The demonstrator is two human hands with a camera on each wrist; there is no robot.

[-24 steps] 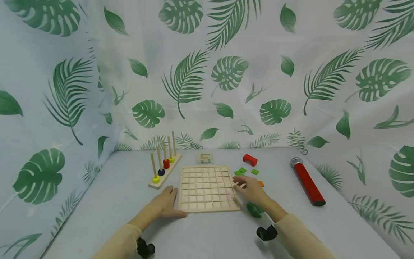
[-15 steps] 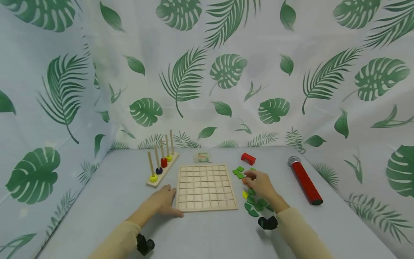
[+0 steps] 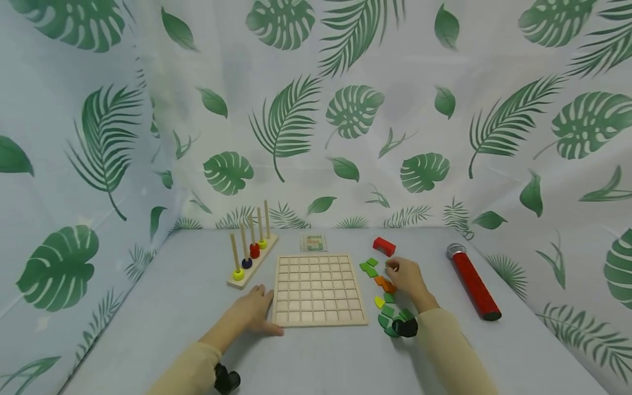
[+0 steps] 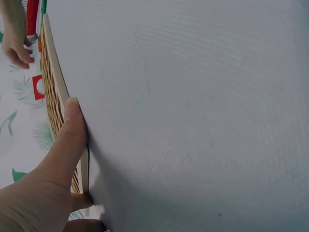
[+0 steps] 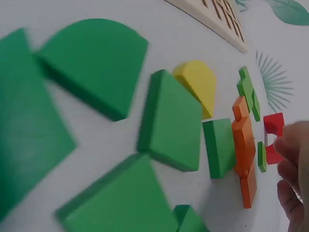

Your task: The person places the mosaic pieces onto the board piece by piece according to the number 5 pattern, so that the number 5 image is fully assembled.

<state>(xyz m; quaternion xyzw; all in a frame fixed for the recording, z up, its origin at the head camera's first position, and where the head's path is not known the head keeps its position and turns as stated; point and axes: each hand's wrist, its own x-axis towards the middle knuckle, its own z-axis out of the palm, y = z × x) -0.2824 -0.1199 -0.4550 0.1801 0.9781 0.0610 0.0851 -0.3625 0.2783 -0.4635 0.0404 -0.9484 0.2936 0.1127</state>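
My left hand (image 3: 250,312) rests at the near left corner of a wooden grid board (image 3: 318,285). Its thumb (image 4: 68,140) lies against the near edge, while the other fingers touch the left side. Right of the board, my right hand (image 3: 407,278) hovers with bent fingers beside a small light green tile (image 5: 262,156). No grip on that tile is visible. Orange tiles (image 3: 385,284), a yellow rounded piece (image 3: 379,302) and several dark green pieces (image 5: 171,121) lie below this hand. More light green tiles (image 3: 368,267) sit to its left.
A peg stand (image 3: 253,263) with coloured beads stands left of the board. Behind the board lies a small pattern card (image 3: 313,242). A red arch block (image 3: 384,246) is at the back right, and a red microphone (image 3: 474,282) lies farther right.
My right hand has moved from the board's right edge rightward, over to the lone light green tile, uncovering the orange and yellow pieces. My left hand stays at the board's corner.
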